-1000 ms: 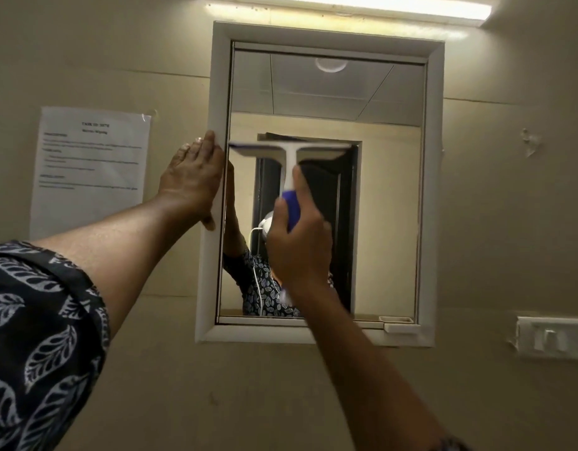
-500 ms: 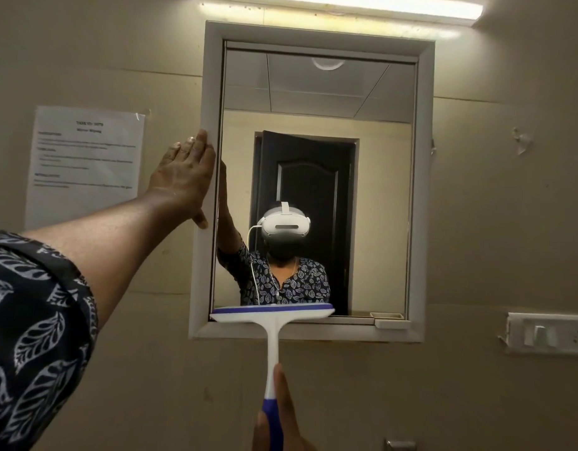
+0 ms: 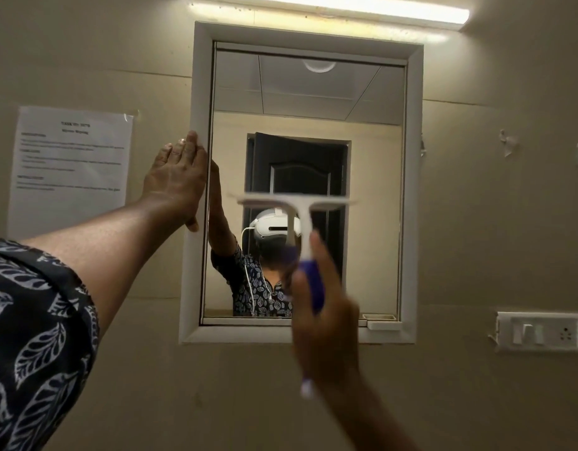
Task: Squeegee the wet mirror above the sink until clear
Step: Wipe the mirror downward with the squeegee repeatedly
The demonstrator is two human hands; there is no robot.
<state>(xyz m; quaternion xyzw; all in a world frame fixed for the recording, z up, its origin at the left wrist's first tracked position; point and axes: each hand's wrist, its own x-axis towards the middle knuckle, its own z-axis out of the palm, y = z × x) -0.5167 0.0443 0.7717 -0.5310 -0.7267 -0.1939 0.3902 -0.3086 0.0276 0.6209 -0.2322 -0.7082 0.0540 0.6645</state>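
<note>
A mirror (image 3: 372, 196) in a white frame (image 3: 413, 190) hangs on the beige wall. My right hand (image 3: 325, 323) grips the blue handle of a white squeegee (image 3: 299, 209), whose blade lies level across the mirror's middle, blurred by motion. Flat against the frame's left edge rests my left hand (image 3: 177, 180), fingers together and pointing up, holding nothing. The glass reflects a dark door and a person wearing a white headset.
A printed paper sheet (image 3: 69, 164) is taped to the wall left of the mirror. A white switch and socket plate (image 3: 538, 332) sits at lower right. A tube light (image 3: 330, 4) glows above the frame. A small white ledge (image 3: 383, 324) juts from the frame's bottom right.
The squeegee went down from mid-mirror to the bottom frame edge, then rose back to mid-mirror. My left hand stayed on the frame.
</note>
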